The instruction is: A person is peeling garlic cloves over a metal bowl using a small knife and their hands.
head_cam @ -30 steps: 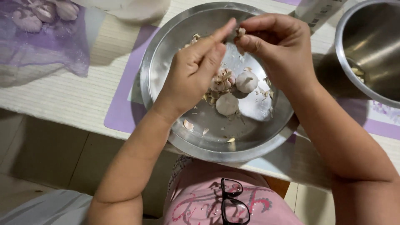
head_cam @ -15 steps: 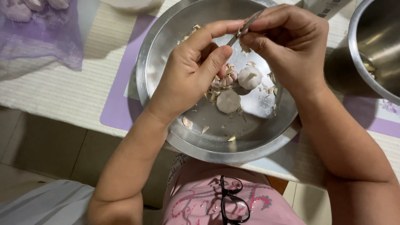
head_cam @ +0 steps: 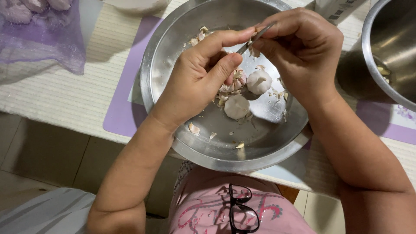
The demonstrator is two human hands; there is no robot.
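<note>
Hands are working over a wide steel pan (head_cam: 277, 149) on the counter (head_cam: 56, 99), and since a second ago the view has tightened while the right hand (head_cam: 303, 52) has shifted its pinch: a thin metal blade (head_cam: 255, 38) is now showing between its fingers, where a scrap of skin was being pulled before. The peeling is moving on to a knife cut. The left hand (head_cam: 199, 78) is curling half closed, thumb and forefinger meeting at the blade tip around a small garlic piece, mostly hidden. Two whole garlic bulbs (head_cam: 236, 106) are lying in the pan under the hands among papery peelings (head_cam: 194, 128). A steel bowl (head_cam: 390, 47) is standing at the right.
</note>
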